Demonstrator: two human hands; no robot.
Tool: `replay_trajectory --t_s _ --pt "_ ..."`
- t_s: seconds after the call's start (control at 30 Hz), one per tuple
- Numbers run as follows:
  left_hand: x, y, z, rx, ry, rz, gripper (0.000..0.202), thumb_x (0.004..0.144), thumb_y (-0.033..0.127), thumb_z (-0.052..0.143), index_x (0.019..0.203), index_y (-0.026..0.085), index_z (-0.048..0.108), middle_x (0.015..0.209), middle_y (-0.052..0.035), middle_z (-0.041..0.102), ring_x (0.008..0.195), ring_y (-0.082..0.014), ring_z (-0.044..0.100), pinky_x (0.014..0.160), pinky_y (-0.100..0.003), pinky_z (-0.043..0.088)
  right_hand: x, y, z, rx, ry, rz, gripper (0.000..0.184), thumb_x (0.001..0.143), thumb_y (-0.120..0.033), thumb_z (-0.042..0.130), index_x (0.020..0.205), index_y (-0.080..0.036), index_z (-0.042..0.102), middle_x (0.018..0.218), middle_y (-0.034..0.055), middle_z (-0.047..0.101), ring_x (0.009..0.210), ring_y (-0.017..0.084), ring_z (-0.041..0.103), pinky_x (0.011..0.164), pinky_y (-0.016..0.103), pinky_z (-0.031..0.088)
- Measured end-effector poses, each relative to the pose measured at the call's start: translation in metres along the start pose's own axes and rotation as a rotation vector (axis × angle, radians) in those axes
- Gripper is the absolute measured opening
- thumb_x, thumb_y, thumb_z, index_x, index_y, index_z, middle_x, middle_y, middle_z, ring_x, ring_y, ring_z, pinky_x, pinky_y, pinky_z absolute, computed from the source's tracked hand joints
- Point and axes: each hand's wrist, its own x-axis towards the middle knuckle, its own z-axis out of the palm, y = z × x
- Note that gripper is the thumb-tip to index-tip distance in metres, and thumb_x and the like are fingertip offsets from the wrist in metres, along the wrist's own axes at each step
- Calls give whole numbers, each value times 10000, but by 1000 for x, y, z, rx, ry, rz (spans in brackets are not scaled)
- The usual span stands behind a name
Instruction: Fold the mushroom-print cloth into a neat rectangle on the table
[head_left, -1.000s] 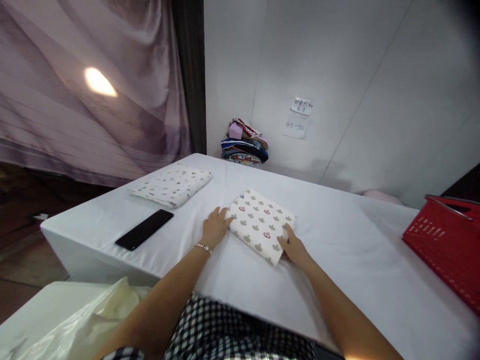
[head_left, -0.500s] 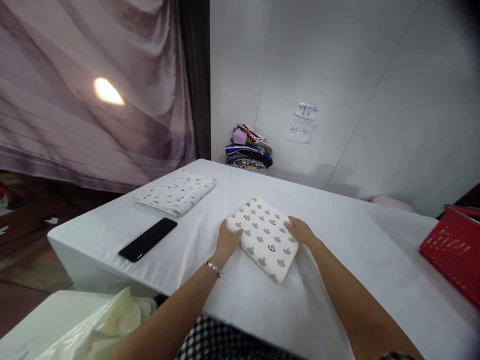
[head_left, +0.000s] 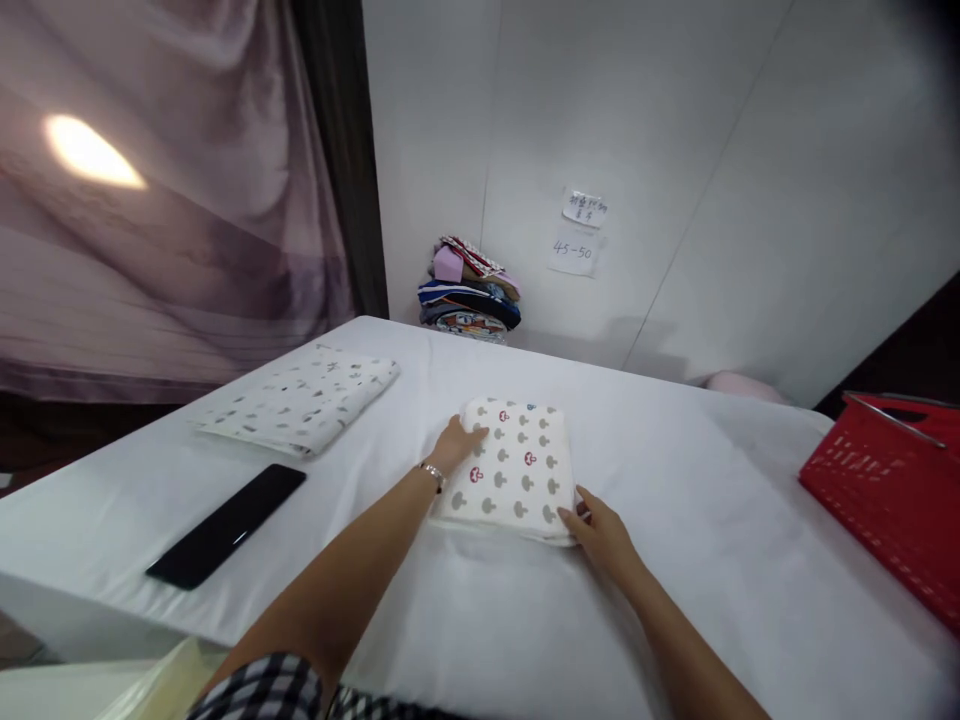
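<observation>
A folded white cloth with grey and red mushroom prints (head_left: 517,470) lies flat on the white-covered table (head_left: 675,520). My left hand (head_left: 457,445), with a bracelet at the wrist, rests on the cloth's far left corner, fingers laid over its edge. At the cloth's near right corner my right hand (head_left: 600,530) touches the edge with its fingers together; whether it pinches the fabric I cannot make out.
A second folded, speckled cloth (head_left: 300,400) lies at the table's left. A black phone (head_left: 225,525) lies near the left front edge. A red basket (head_left: 892,500) stands at the right. Stacked folded clothes (head_left: 469,290) sit against the white wall.
The mushroom-print cloth has turned from a diagonal lie to square with me. My left hand moved to its far left corner, my right hand came back to its near right corner.
</observation>
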Motion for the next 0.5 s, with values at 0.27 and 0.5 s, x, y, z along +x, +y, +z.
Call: replay_trajectory --t_s 0.27,0.5 --pt "21 23 -11 321 10 263 696 741 326 638 1361 185 353 1294 -111 524 1125 -247 530 918 -315 414 -9 -25 35 435 -161 -87 482 786 -404 564 1227 -214 525 799 8 644 670 156 563 592 254 435" --pt "28 54 1 416 56 509 358 851 278 518 1191 171 541 1156 -75 587 940 -184 600 867 -286 442 -4 -9 39 639 -33 -28 417 789 -489 554 1031 -161 644 657 16 614 568 136 546 559 276 462"
